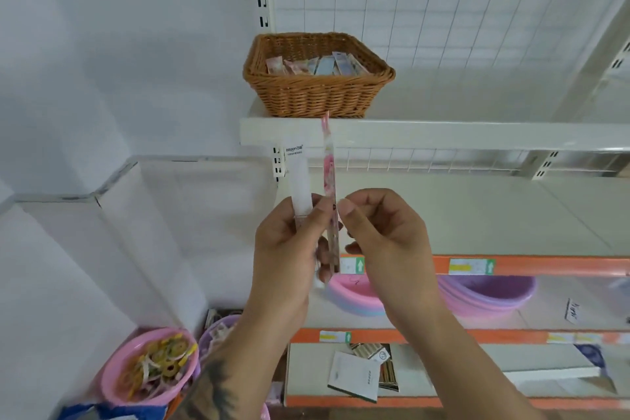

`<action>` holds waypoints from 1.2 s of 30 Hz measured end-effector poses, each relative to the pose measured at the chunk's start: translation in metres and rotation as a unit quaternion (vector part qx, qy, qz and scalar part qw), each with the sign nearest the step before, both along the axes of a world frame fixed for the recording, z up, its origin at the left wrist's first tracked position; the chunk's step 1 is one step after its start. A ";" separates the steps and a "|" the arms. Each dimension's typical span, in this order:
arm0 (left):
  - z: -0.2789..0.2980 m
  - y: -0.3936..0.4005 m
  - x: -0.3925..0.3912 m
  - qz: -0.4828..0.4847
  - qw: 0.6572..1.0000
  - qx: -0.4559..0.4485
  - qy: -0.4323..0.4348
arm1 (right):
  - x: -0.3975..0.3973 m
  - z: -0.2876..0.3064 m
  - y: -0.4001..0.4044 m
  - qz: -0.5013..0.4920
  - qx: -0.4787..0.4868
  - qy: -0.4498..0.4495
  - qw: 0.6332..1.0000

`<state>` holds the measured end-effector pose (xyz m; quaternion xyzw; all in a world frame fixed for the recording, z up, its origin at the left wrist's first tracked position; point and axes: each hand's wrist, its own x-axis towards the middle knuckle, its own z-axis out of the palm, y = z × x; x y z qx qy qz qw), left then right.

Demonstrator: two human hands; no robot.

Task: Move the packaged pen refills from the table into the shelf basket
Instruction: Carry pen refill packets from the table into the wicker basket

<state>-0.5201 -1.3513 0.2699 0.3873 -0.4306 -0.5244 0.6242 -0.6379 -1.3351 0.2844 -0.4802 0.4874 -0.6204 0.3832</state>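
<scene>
A brown wicker basket (318, 95) stands on the white top shelf (443, 135), with several pastel refill packs (317, 65) lying inside it. Below the shelf edge, my left hand (286, 242) grips a long white-backed refill pack (301, 181) that stands upright. My right hand (385, 235) pinches a second, pink-patterned refill pack (330, 174), held edge-on and upright right beside the first. Both packs' tops reach to about the shelf's front lip, below the basket.
A white wire grid backs the shelving. Lower orange-edged shelves (511, 264) hold pink and purple plastic bowls (484, 293) and small card packs (361, 375). At bottom left a pink bowl (150, 365) holds yellow and white small items. White walls stand at the left.
</scene>
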 end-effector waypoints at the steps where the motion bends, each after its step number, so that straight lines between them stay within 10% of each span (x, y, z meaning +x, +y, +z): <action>1: 0.004 -0.004 0.002 0.016 1.000 -0.021 -0.017 | 0.000 0.004 0.000 -0.005 -0.006 0.004 1.000; 21: 0.095 -0.065 0.042 -0.022 0.998 -0.049 -0.020 | -0.001 0.170 -0.115 -0.101 -0.076 0.227 0.966; 29: 0.074 -0.061 0.051 -0.034 0.997 0.008 -0.068 | -0.006 0.170 -0.170 -0.110 0.029 0.455 0.883; 36: 0.070 -0.059 0.044 -0.019 0.996 0.064 -0.062 | -0.008 0.150 -0.128 -0.140 -0.079 0.439 0.884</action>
